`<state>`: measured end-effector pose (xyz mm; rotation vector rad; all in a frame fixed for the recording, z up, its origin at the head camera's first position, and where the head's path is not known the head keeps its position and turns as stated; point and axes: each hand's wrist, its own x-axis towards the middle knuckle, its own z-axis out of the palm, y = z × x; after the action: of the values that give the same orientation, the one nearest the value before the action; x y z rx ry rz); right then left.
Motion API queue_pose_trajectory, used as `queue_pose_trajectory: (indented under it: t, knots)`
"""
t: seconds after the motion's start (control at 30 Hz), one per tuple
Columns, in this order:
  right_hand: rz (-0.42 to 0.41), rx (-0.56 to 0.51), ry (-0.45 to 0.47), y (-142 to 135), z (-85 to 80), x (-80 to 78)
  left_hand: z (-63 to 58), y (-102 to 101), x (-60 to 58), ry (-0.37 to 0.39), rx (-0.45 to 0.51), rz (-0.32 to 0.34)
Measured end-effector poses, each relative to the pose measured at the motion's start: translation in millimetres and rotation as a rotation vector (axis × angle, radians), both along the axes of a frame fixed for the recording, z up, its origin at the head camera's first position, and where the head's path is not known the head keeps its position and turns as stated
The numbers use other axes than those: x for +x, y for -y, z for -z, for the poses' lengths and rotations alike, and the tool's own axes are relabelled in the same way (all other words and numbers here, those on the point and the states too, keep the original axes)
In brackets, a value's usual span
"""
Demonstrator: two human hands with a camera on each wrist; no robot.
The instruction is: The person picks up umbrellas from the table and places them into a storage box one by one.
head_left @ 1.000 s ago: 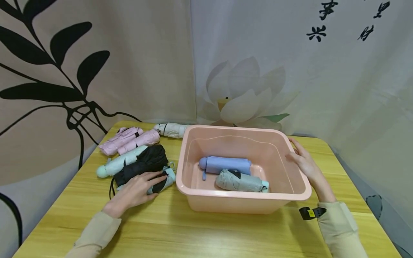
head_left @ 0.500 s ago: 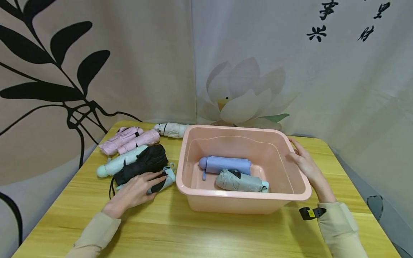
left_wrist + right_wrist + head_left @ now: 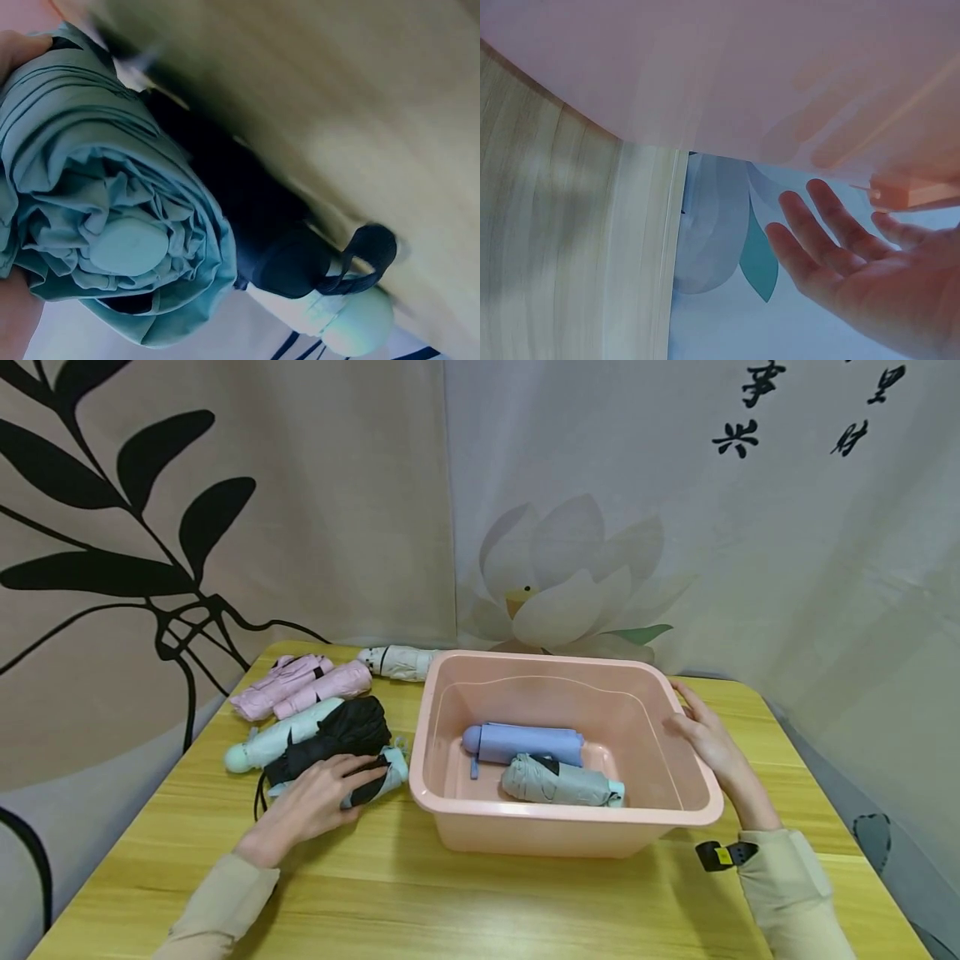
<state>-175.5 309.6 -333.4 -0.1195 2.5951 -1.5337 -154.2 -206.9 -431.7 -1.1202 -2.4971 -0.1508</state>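
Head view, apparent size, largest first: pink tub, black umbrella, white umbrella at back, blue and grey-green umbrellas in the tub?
1. Pink tub
2. Black umbrella
3. Blue umbrella and grey-green umbrella: too alike to rank
4. White umbrella, as far as it shows

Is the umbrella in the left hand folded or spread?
Folded. Held in the left hand, the teal umbrella shows in the left wrist view rolled up in layers around its end cap.

The tub [image 3: 562, 837] stands on the surface [image 3: 480, 910] with two umbrellas [image 3: 528, 743] inside, one before the other. Left of it lies a row of umbrellas [image 3: 345, 731], the left hand [image 3: 315, 797] on the nearest umbrella [image 3: 396, 772]. Another umbrella [image 3: 401, 663] lies behind, by the tub's back left corner.
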Motion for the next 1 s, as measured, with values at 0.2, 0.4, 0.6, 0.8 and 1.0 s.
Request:
queue_pose_trajectory:
  t: [0.2, 0.4, 0.6, 0.8, 1.0]
  knots:
    - [-0.013, 0.004, -0.006, -1, 0.1, -0.1, -10.9, 0, 1.4, -0.01, -0.014, -0.054]
    - [-0.022, -0.011, -0.001, -1, 0.1, 0.2, -17.8, 2, 0.4, -0.041, -0.007, -0.081]
    - [-0.028, -0.012, 0.006, -1, 0.2, 0.8, -23.9, 3, 1.0, -0.067, 0.006, -0.093]
    - [-0.034, -0.013, 0.002, -1, 0.8, 1.2, -28.7, 3, 2.8, -0.106, 0.02, -0.103]
    - [-0.036, -0.014, -0.006, -2, 1.5, 1.3, -31.7, 2, 3.0, -0.127, 0.038, -0.12]
